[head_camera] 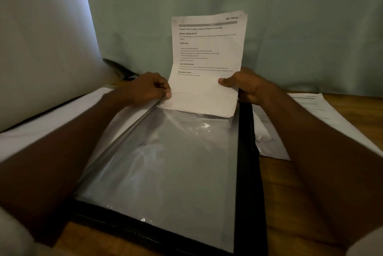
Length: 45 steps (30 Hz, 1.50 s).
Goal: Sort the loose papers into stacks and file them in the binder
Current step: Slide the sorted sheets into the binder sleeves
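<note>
A black binder (246,173) lies open on the wooden table, with a clear plastic sleeve (165,168) on its right page. A printed sheet (207,52) headed "SECTION 1" stands upright at the sleeve's far opening, its lower edge just inside the sleeve. My left hand (149,88) pinches the sleeve's top left corner beside the sheet. My right hand (244,88) grips the sheet's right edge, thumb on the front.
More loose printed papers (310,114) lie on the table to the right of the binder, partly under my right forearm. White pages (41,127) spread on the binder's left side. A green curtain (290,27) hangs close behind the table.
</note>
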Available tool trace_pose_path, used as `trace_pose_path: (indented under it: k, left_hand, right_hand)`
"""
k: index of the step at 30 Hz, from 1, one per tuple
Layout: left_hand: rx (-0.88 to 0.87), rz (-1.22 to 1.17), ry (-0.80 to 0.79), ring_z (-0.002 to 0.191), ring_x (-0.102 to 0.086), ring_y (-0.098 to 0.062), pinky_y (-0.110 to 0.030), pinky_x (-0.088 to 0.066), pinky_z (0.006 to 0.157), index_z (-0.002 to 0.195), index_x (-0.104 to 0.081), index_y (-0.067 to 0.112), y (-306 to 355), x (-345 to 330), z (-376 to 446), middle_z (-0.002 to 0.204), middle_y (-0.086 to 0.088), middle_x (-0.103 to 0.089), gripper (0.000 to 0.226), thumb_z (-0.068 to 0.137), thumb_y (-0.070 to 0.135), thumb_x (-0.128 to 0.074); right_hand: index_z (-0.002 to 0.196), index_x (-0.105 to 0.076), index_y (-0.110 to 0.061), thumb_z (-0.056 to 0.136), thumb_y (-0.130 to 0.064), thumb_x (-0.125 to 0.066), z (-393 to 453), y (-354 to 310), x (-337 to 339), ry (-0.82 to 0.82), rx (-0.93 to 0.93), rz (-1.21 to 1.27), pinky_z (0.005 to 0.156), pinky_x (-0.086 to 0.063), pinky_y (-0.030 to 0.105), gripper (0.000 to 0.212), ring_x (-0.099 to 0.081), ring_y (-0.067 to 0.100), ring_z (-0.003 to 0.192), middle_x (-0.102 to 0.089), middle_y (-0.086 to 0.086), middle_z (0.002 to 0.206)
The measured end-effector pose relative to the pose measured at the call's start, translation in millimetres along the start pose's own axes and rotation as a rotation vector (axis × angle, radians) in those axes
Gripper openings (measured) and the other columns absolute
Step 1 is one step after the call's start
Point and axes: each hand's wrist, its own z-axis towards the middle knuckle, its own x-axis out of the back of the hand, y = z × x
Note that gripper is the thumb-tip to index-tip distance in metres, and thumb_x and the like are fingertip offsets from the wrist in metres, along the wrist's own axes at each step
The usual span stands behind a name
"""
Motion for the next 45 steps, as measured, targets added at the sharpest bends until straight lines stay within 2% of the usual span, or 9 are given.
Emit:
trace_pose_path:
  k: [5, 8, 10, 15, 23, 32, 38, 42, 45]
  left_hand:
    - [0.045, -0.220, 0.058, 0.085, -0.066, 0.009, -0.005, -0.044, 0.075, 0.097, -0.078, 0.016, -16.0, -11.4, -12.3, 0.098, 0.009, -0.075, 0.015, 0.096, 0.029, -0.070]
    - [0.048, -0.120, 0.152, 0.088, -0.063, -0.002, -0.004, -0.040, 0.070, 0.097, -0.076, 0.020, -7.9, -13.7, -11.0, 0.100, 0.009, -0.069, 0.019, 0.097, 0.037, -0.067]
    - [0.014, -0.052, 0.211, 0.094, -0.061, -0.012, -0.015, -0.043, 0.082, 0.098, -0.073, 0.017, -5.1, -16.5, -4.7, 0.106, 0.001, -0.065, 0.016, 0.093, 0.032, -0.072]
    - [0.005, -0.047, 0.290, 0.096, -0.060, -0.016, -0.034, -0.048, 0.090, 0.096, -0.068, 0.024, -3.7, -16.9, 2.4, 0.106, 0.002, -0.064, 0.014, 0.088, 0.029, -0.078]
    - [-0.142, -0.055, 0.221, 0.090, -0.061, -0.013, -0.035, -0.050, 0.087, 0.096, -0.077, 0.033, 1.6, -17.9, -2.7, 0.101, 0.003, -0.068, 0.011, 0.086, 0.036, -0.080]
    - [-0.036, -0.117, 0.416, 0.083, -0.059, -0.013, -0.042, -0.053, 0.088, 0.088, -0.073, 0.026, 9.7, -35.7, 4.9, 0.091, 0.007, -0.065, 0.011, 0.085, 0.033, -0.081]
    - [-0.171, -0.027, 0.362, 0.113, -0.051, -0.013, -0.049, -0.041, 0.103, 0.116, -0.065, 0.044, 13.3, -37.1, 2.2, 0.115, 0.015, -0.059, 0.035, 0.084, 0.059, -0.069]
    - [-0.228, -0.104, 0.298, 0.101, -0.058, -0.005, -0.052, -0.040, 0.103, 0.099, -0.067, 0.049, 40.0, -41.5, 10.6, 0.106, 0.018, -0.066, 0.031, 0.080, 0.072, -0.059]
    - [-0.216, -0.056, 0.255, 0.101, -0.058, -0.007, -0.040, -0.030, 0.097, 0.091, -0.072, 0.035, 65.7, -49.8, 23.2, 0.104, 0.015, -0.066, 0.026, 0.082, 0.059, -0.075]
  right_hand:
    - [0.127, -0.067, -0.017, 0.090, -0.010, -0.073, -9.3, -8.5, -0.8, -0.116, -0.078, -0.024, 0.075, -0.062, 0.037, 0.038, -0.074, 0.023, 0.104, -0.076, 0.003, 0.116]
    - [0.129, -0.066, -0.011, 0.091, -0.017, -0.076, -9.1, -6.8, -6.8, 0.040, -0.021, 0.064, 0.073, -0.063, 0.039, 0.040, -0.073, 0.028, 0.104, -0.075, 0.008, 0.117]
    - [0.125, -0.067, -0.008, 0.093, -0.014, -0.074, -5.3, -3.8, -9.2, 0.190, 0.035, 0.062, 0.068, -0.063, 0.041, 0.034, -0.073, 0.028, 0.099, -0.074, 0.010, 0.116]
    - [0.106, -0.069, -0.016, 0.096, -0.010, -0.070, -1.1, -3.2, -11.6, 0.314, 0.076, 0.151, 0.068, -0.062, 0.045, 0.012, -0.073, 0.027, 0.096, -0.074, 0.008, 0.110]
    - [0.124, -0.068, -0.007, 0.089, -0.008, -0.076, 0.5, -7.4, -14.3, 0.156, -0.038, 0.127, 0.091, -0.057, 0.060, 0.037, -0.073, 0.032, 0.103, -0.076, 0.011, 0.113]
    - [0.129, -0.066, -0.006, 0.088, 0.003, -0.072, 1.4, -20.2, -22.0, 0.088, 0.065, 0.083, 0.095, -0.058, 0.047, 0.042, -0.071, 0.031, 0.108, -0.073, 0.010, 0.121]
    - [0.129, -0.065, -0.001, 0.087, 0.010, -0.068, 2.6, -20.3, -26.3, 0.166, 0.130, 0.136, 0.086, -0.061, 0.042, 0.044, -0.072, 0.032, 0.104, -0.072, 0.013, 0.121]
    - [0.125, -0.066, -0.003, 0.087, 0.011, -0.067, 0.7, -18.1, -30.4, 0.239, 0.165, 0.149, 0.091, -0.059, 0.052, 0.041, -0.071, 0.034, 0.104, -0.073, 0.015, 0.119]
    - [0.124, -0.066, -0.003, 0.095, 0.000, -0.065, -3.0, -16.5, -32.9, 0.260, 0.102, 0.166, 0.081, -0.062, 0.050, 0.030, -0.073, 0.035, 0.098, -0.073, 0.017, 0.115]
